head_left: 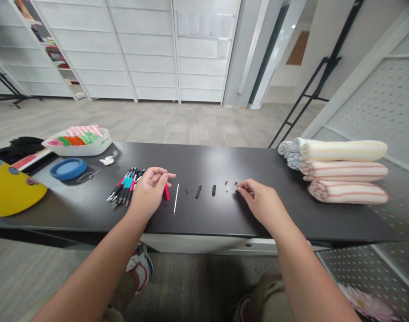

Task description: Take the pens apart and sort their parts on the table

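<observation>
A row of small pen parts lies on the dark tabletop. My left hand (pixel 149 190) hovers beside the row, fingers loosely curled with the index finger stretched out. Partly behind that finger is a red pen barrel (pixel 167 192). To its right follow a white refill (pixel 176 199), a tiny spring (pixel 186 191), a black tube (pixel 198 192), a short black piece (pixel 214 190), a tiny red piece (pixel 226 182) and a clear bit (pixel 227 189). My right hand (pixel 258 197) pinches a small metallic pen part (pixel 236 183) at the row's right end.
Several pens (pixel 125 187) lie bunched left of my left hand. Further left are a blue round dish (pixel 68 169), a white basket (pixel 102 142) with coloured cloths and a yellow board (pixel 16 192). Rolled towels (pixel 345 171) are stacked at the right. The table's front edge runs below my wrists.
</observation>
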A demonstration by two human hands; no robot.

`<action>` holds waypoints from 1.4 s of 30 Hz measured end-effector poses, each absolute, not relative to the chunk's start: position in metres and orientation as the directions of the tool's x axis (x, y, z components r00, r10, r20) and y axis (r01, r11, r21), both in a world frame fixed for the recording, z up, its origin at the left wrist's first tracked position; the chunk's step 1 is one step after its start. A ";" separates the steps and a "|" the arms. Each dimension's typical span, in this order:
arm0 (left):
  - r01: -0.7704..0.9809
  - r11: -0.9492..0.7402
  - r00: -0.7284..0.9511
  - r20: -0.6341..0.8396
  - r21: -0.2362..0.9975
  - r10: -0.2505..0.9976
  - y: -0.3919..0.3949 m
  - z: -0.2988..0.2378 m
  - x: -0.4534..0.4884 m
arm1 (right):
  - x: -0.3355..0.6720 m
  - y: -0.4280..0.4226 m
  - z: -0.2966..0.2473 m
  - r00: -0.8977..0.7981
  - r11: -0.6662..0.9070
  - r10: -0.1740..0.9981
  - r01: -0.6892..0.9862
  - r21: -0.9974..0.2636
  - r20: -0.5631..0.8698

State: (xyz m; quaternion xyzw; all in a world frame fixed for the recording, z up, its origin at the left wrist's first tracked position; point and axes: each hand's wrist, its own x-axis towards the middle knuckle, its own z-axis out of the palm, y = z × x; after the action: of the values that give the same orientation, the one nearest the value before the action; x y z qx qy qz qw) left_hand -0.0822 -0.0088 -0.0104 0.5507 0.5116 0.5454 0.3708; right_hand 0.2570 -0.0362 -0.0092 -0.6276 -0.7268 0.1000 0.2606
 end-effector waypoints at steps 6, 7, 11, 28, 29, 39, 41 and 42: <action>0.151 -0.206 -0.113 0.224 0.967 0.968 -0.008 -0.012 -0.082 | 0.250 -0.033 -0.017 -0.108 0.257 0.938 0.855 -0.451 0.328; 0.152 -0.208 -0.112 0.226 0.966 0.968 -0.008 -0.012 -0.083 | 0.250 -0.032 -0.019 -0.106 0.256 0.938 0.854 -0.452 0.331; 0.147 -0.204 -0.109 0.221 0.968 0.969 -0.009 -0.011 -0.083 | 0.250 -0.031 -0.021 -0.087 0.234 0.943 0.861 -0.451 0.322; 0.049 -0.221 -0.112 0.225 0.974 0.968 -0.010 -0.009 -0.083 | 0.256 -0.038 -0.014 -0.030 0.155 0.954 0.900 -0.407 0.297; 0.017 -0.224 -0.113 0.224 0.974 0.968 -0.010 -0.009 -0.083 | 0.256 -0.040 -0.010 -0.014 0.142 0.953 0.903 -0.406 0.301; -0.233 -0.204 0.184 0.249 0.951 0.951 -0.045 0.005 -0.052 | 0.171 -0.083 0.022 -0.241 0.411 0.911 0.600 -0.686 0.336; -0.174 -0.262 0.275 0.302 0.949 0.913 -0.061 0.008 -0.040 | 0.156 -0.089 0.021 -0.292 0.487 0.873 0.515 -0.705 0.390; -0.128 -0.293 0.323 0.319 0.948 0.891 -0.068 0.010 -0.035 | 0.152 -0.091 0.022 -0.304 0.518 0.855 0.478 -0.709 0.420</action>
State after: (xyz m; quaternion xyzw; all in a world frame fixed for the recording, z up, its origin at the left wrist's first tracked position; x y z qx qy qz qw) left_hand -0.0352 -0.0676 0.0101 0.6317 0.3021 0.4972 0.5123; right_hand 0.1518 -0.0905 0.0217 -0.4311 -0.7728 0.2344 0.4024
